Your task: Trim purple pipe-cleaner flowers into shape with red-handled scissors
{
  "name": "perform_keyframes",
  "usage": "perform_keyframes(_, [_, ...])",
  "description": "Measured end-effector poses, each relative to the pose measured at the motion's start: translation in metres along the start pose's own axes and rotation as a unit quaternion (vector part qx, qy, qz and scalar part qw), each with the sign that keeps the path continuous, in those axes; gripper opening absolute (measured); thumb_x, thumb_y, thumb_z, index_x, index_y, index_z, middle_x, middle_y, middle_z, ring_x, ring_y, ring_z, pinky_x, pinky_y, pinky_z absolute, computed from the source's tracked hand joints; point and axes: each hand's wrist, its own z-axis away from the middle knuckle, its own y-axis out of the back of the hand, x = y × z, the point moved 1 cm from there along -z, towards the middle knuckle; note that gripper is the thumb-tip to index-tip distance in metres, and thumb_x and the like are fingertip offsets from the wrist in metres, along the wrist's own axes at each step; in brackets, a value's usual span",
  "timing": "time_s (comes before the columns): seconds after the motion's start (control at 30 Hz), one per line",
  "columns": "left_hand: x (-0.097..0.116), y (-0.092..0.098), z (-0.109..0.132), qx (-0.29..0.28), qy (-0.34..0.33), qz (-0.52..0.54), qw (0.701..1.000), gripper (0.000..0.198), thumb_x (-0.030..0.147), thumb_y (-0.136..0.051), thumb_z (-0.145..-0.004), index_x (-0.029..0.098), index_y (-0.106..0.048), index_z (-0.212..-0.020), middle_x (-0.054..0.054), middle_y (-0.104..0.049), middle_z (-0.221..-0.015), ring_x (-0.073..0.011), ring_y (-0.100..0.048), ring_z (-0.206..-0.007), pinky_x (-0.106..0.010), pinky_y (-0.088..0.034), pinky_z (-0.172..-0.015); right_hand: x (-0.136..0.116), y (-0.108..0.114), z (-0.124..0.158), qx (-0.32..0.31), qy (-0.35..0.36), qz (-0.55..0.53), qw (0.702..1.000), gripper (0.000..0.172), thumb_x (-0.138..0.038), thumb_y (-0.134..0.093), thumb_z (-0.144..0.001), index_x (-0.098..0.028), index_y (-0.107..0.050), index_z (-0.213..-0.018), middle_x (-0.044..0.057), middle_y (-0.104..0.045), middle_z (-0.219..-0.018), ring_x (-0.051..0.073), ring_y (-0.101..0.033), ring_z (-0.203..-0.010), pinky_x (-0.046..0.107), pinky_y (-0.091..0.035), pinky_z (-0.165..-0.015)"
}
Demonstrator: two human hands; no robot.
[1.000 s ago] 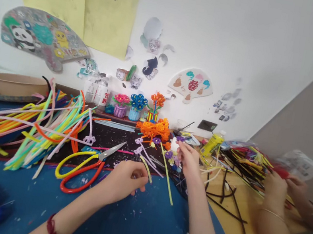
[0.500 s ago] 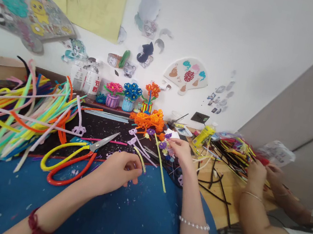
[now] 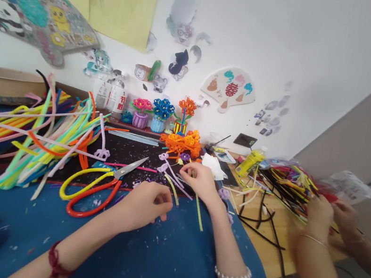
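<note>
Against a white wall (image 3: 295, 43), the blue worktop (image 3: 166, 269) carries scissors (image 3: 119, 174) near the curled left hand (image 3: 150, 204). The right hand (image 3: 201, 180), fingers bent, covers part of a yellow-green pipe cleaner (image 3: 198, 213), near orange flowers (image 3: 183, 143). Whether either hand grips anything, I cannot tell.

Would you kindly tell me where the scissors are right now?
In the head view, the scissors lie left of centre, between the colourful strips and the left hand.
</note>
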Motion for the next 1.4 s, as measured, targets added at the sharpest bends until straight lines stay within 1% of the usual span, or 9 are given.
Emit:
perform_keyframes(0.23, [0.000, -0.002, 0.000, 0.002, -0.003, -0.029, 1.000, 0.021, 0.036, -0.048, -0.077, 0.019, -0.060, -0.073, 0.000, -0.071, -0.064, -0.0113, -0.056, -0.045, -0.020, -0.038, -0.043, -0.002, -0.025, 0.001, -0.060, 0.013, 0.082, 0.995, 0.003, -0.025, -0.067, -0.073, -0.022, -0.066, -0.072, -0.003, -0.057, -0.062, 0.013, -0.051, -0.060, 0.022, -0.027, -0.053])
perform_keyframes(0.4, [0.001, -0.001, 0.000, 0.024, -0.020, -0.073, 0.997, 0.020, 0.032, -0.047, -0.079, 0.019, -0.061, -0.073, 0.000, -0.071, -0.064, -0.0112, -0.057, -0.045, -0.020, -0.039, -0.045, 0.000, -0.027, 0.001, -0.040, 0.017, 0.096, 0.994, 0.005, -0.022, -0.060, -0.079, -0.022, -0.063, -0.075, -0.002, -0.061, -0.069, 0.014, -0.054, -0.063, 0.023, -0.028, -0.054])
perform_keyframes(0.5, [0.003, 0.002, 0.001, 0.082, -0.031, -0.134, 0.987, 0.019, 0.027, -0.047, -0.081, 0.020, -0.062, -0.072, 0.001, -0.070, -0.064, -0.0123, -0.059, -0.051, -0.021, -0.040, -0.053, -0.001, -0.021, 0.001, -0.005, 0.028, 0.082, 0.996, 0.008, -0.024, -0.053, -0.085, -0.022, -0.061, -0.083, 0.001, -0.064, -0.077, 0.016, -0.057, -0.068, 0.025, -0.032, -0.059])
perform_keyframes(0.67, [0.005, 0.012, 0.005, 0.218, -0.026, -0.264, 0.939, 0.027, 0.024, -0.038, -0.089, 0.019, -0.062, -0.101, -0.010, -0.068, -0.085, -0.0216, -0.062, -0.075, -0.028, -0.037, -0.062, -0.012, -0.009, 0.004, 0.041, 0.061, 0.026, 0.997, 0.015, -0.029, -0.046, -0.090, -0.021, -0.058, -0.089, 0.004, -0.066, -0.084, 0.019, -0.059, -0.078, 0.028, -0.040, -0.068])
perform_keyframes(0.8, [0.004, 0.023, 0.008, 0.268, -0.076, -0.368, 0.887, 0.041, 0.021, -0.033, -0.093, 0.028, -0.043, -0.132, -0.007, -0.065, -0.092, -0.0205, -0.061, -0.079, -0.027, -0.036, -0.062, -0.026, -0.009, 0.008, 0.020, 0.108, -0.101, 0.989, 0.012, -0.030, -0.053, -0.086, -0.022, -0.061, -0.082, 0.002, -0.065, -0.079, 0.018, -0.059, -0.073, 0.028, -0.044, -0.068])
perform_keyframes(0.93, [0.000, 0.029, 0.007, 0.270, -0.110, -0.455, 0.841, 0.030, 0.024, -0.032, -0.095, 0.022, -0.059, -0.109, -0.005, -0.062, -0.076, -0.0173, -0.057, -0.067, -0.027, -0.033, -0.057, -0.035, -0.010, 0.011, -0.004, 0.098, -0.270, 0.958, 0.012, -0.033, -0.062, -0.079, -0.022, -0.064, -0.077, 0.002, -0.065, -0.077, 0.018, -0.060, -0.073, 0.027, -0.046, -0.065])
perform_keyframes(1.07, [0.001, 0.026, 0.006, 0.267, -0.113, -0.444, 0.848, 0.034, 0.036, -0.035, -0.095, 0.019, -0.063, -0.083, -0.005, -0.063, -0.076, -0.0164, -0.057, -0.072, -0.026, -0.031, -0.058, -0.035, -0.006, 0.011, 0.007, 0.048, -0.401, 0.915, 0.015, -0.033, -0.071, -0.071, -0.021, -0.066, -0.077, 0.000, -0.064, -0.073, 0.014, -0.057, -0.065, 0.024, -0.045, -0.060])
perform_keyframes(1.27, [0.005, 0.017, 0.005, 0.199, -0.107, -0.268, 0.937, 0.021, 0.041, -0.054, -0.084, 0.024, -0.065, -0.080, 0.002, -0.065, -0.070, -0.0124, -0.055, -0.063, -0.023, -0.028, -0.054, -0.034, 0.000, 0.010, 0.020, -0.005, -0.537, 0.844, 0.021, -0.033, -0.076, -0.067, -0.020, -0.065, -0.080, -0.003, -0.057, -0.062, 0.010, -0.051, -0.052, 0.022, -0.043, -0.051])
perform_keyframes(1.4, [0.007, 0.016, 0.003, 0.197, -0.102, -0.183, 0.958, 0.020, 0.034, -0.054, -0.083, 0.021, -0.063, -0.069, 0.003, -0.063, -0.061, -0.0103, -0.051, -0.055, -0.022, -0.029, -0.053, -0.038, 0.000, 0.011, -0.010, 0.011, -0.574, 0.819, 0.030, -0.038, -0.071, -0.073, -0.021, -0.063, -0.097, -0.002, -0.059, -0.067, 0.011, -0.054, -0.056, 0.022, -0.045, -0.053])
